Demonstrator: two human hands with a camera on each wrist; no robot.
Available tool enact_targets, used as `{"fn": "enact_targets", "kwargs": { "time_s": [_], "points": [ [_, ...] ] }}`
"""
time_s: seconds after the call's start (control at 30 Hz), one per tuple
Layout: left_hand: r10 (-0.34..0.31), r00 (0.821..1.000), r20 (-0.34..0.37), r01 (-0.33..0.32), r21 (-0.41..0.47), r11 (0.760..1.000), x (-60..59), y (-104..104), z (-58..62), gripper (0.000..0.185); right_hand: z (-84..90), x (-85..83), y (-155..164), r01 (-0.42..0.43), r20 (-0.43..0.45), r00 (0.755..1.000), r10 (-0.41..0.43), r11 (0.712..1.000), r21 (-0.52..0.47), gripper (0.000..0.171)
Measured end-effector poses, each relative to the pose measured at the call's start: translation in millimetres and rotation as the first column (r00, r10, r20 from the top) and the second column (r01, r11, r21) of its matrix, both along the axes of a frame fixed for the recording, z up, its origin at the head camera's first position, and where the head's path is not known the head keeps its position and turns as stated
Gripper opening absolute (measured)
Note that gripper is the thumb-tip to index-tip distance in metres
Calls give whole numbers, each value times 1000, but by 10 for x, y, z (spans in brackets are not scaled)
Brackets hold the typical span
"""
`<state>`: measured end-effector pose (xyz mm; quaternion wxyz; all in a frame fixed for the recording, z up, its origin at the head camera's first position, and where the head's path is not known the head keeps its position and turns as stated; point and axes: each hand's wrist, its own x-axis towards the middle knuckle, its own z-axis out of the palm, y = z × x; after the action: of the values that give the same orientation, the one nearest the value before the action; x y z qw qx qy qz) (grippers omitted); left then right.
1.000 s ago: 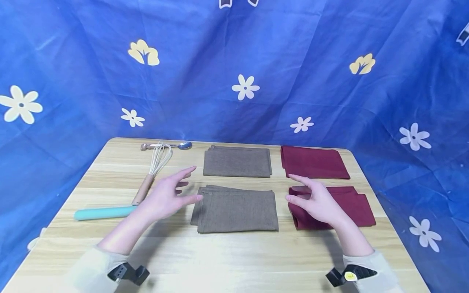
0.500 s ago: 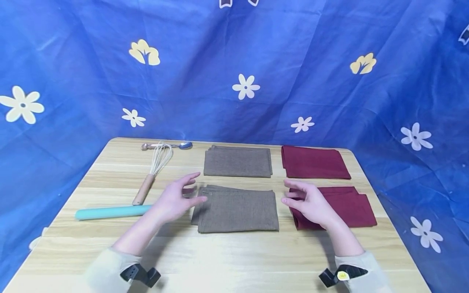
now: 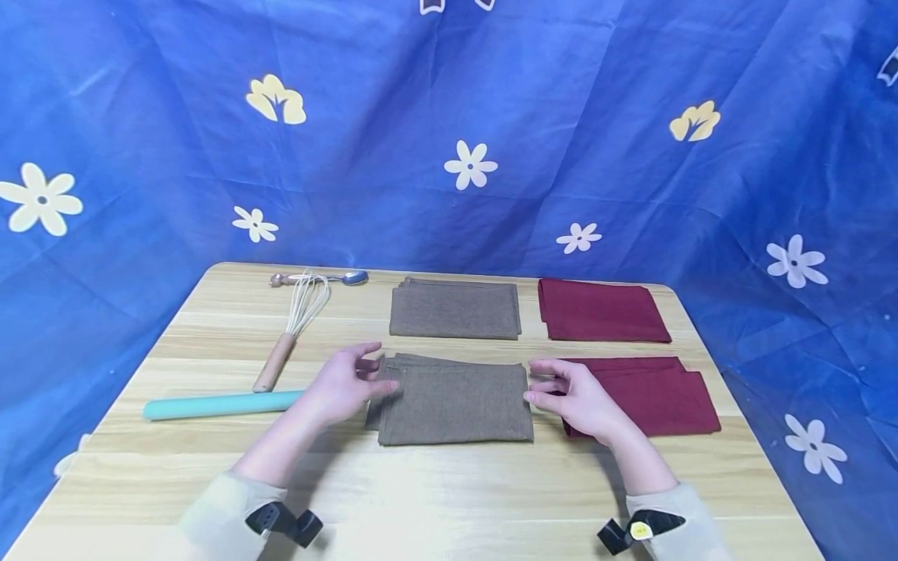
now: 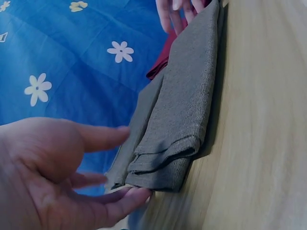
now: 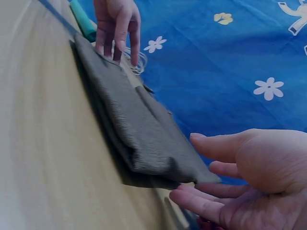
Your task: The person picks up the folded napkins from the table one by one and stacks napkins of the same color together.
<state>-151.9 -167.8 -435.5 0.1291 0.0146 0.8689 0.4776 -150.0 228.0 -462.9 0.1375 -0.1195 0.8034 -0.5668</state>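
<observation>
The near folded brown cloth (image 3: 452, 401) on the tabletop (image 3: 435, 499) is flanked by left hand (image 3: 344, 386) and right hand (image 3: 578, 397), fingers spread apart, nothing clasped.

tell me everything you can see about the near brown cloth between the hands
The near brown cloth is a folded rectangle of coarse, woven-looking grey-brown fabric, lying flat on the wooden table. Its stacked layers show at the short ends. The left hand meets its left edge and the right hand its right edge, fingers barely touching.

A light wooden table (image 3: 449, 499) stands before a draped blue cloth backdrop (image 3: 575, 117) printed with white and yellow flowers.
</observation>
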Motion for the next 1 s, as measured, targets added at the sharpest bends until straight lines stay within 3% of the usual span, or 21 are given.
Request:
{"fn": "enact_targets", "kwargs": {
  "time_s": [0.2, 0.37, 0.53, 0.73, 1.0],
  "points": [
    [57, 995, 79, -56, -17, 998, -51, 52, -41, 80, -95, 6, -70, 20, 1, 1000, -20, 999, 38, 59],
    [79, 994, 74, -76, -39, 996, -63, 73, -115, 71, -119, -18, -133, 25, -26, 999, -24, 999, 37, 66],
    [92, 993, 70, -90, -32, 995, -51, 89, -152, 49, -132, -32, -194, 47, -6, 999, -47, 999, 2, 71],
    [62, 997, 35, -61, -38, 997, -52, 106, -167, 26, -132, -23, -219, 72, 28, 997, -72, 997, -32, 72],
    [-10, 998, -58, 8, -34, 999, -63, 88, -177, 20, -119, -13, -217, 44, 0, 999, -44, 999, -19, 62]
  ]
}}
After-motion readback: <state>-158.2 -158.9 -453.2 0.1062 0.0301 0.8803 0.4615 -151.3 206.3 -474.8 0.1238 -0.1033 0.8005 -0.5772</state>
